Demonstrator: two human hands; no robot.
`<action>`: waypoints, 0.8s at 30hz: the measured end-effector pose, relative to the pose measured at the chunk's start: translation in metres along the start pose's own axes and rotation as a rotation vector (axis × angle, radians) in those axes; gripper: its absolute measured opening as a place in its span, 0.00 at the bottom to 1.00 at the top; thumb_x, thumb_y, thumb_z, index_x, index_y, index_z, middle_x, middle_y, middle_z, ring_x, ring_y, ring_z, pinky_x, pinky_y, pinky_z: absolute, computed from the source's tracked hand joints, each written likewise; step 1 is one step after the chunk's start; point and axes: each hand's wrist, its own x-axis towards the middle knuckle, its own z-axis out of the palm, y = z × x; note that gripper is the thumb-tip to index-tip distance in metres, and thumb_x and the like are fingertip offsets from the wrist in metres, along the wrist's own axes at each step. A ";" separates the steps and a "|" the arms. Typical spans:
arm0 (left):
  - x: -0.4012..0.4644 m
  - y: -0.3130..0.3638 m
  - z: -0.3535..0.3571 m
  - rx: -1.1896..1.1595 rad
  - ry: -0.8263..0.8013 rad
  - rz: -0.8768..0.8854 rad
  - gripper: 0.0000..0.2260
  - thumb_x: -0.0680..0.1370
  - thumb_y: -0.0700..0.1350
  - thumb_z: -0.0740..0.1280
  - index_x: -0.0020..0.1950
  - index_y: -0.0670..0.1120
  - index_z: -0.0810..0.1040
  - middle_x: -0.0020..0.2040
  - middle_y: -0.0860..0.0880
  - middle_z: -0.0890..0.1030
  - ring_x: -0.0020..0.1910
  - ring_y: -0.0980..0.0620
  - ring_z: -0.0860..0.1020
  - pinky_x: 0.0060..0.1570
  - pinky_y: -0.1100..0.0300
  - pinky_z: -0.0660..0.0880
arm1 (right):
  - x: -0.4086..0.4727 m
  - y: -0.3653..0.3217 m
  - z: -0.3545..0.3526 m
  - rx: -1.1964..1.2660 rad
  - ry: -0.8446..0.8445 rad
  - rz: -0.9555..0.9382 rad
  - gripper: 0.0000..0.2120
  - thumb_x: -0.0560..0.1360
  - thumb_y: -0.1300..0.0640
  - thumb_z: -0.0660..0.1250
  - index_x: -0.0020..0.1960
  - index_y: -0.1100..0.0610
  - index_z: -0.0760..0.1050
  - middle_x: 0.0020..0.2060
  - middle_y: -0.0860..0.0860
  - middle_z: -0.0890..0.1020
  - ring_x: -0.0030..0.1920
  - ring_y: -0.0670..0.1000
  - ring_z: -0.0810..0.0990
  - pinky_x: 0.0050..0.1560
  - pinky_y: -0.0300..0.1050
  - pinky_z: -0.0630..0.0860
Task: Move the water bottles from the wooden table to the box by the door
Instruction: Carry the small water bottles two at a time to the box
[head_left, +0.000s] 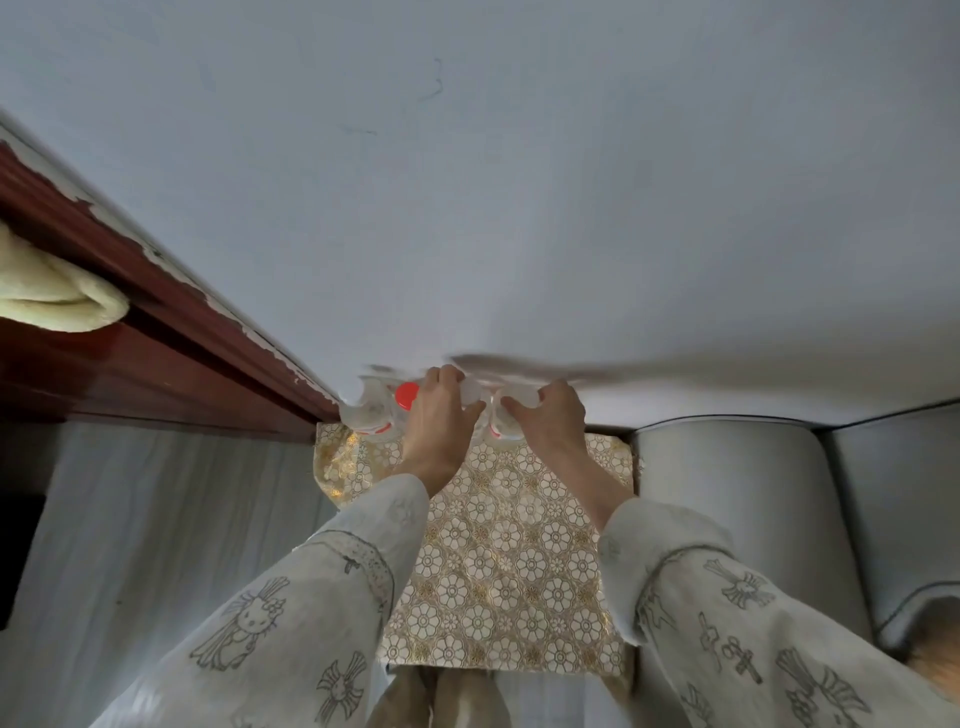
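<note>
At twelve o'clock from the person, against a smooth, pale blue-grey wall (519, 182), clear plastic water bottles (374, 413) stand clustered at the far edge of a cloth-covered surface. The cloth (509, 561) is cream with a raised gold floral lattice, slightly glossy, and hangs in a soft fold at its left corner. Whether the wooden table lies under it cannot be told.

The left hand (439, 415) reaches forward with fingers curled down over a bottle top, closed around it; just at its nine o'clock a round red-orange cap (407, 395) shows on a neighbouring bottle, and red label bands show lower on the clear bodies. The right hand (553, 421) is likewise curled, its fingertips gripping the pale, rounded top of another bottle (506, 421). The two hands sit near each other, not touching. The bottles are blurred, so their count is unclear.

Both forearms wear loose, soft grey sleeves (291, 597) printed with dark line-drawn cartoon figures and cross shapes.

At nine to ten o'clock runs a dark red-brown, glossy wooden frame (156, 332) with ragged white paint along its edge; a folded, fuzzy cream towel (57, 296) rests on it. At three o'clock sits a rounded grey upholstered cushion (727, 499) with dark piping. The floor (156, 519) at left is pale grey with faint streaks.
</note>
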 end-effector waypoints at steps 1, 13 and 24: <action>0.000 -0.002 0.002 -0.003 0.004 -0.003 0.15 0.73 0.40 0.68 0.57 0.38 0.71 0.55 0.40 0.75 0.50 0.43 0.75 0.48 0.55 0.72 | 0.001 0.001 0.003 -0.001 -0.015 0.028 0.17 0.70 0.49 0.69 0.48 0.61 0.69 0.39 0.49 0.68 0.38 0.48 0.67 0.38 0.39 0.63; 0.001 0.002 0.004 -0.144 -0.072 -0.136 0.21 0.75 0.36 0.63 0.68 0.38 0.65 0.67 0.39 0.70 0.66 0.43 0.69 0.67 0.52 0.66 | -0.016 -0.003 -0.008 0.174 -0.221 0.105 0.21 0.75 0.53 0.62 0.65 0.61 0.66 0.60 0.56 0.74 0.53 0.52 0.72 0.49 0.44 0.68; -0.125 -0.043 -0.100 -0.486 -0.063 -0.338 0.17 0.78 0.46 0.60 0.66 0.45 0.70 0.63 0.46 0.76 0.59 0.51 0.74 0.57 0.56 0.73 | -0.144 -0.072 -0.017 0.140 -0.455 -0.073 0.11 0.77 0.52 0.58 0.52 0.59 0.72 0.49 0.62 0.79 0.42 0.53 0.75 0.44 0.43 0.71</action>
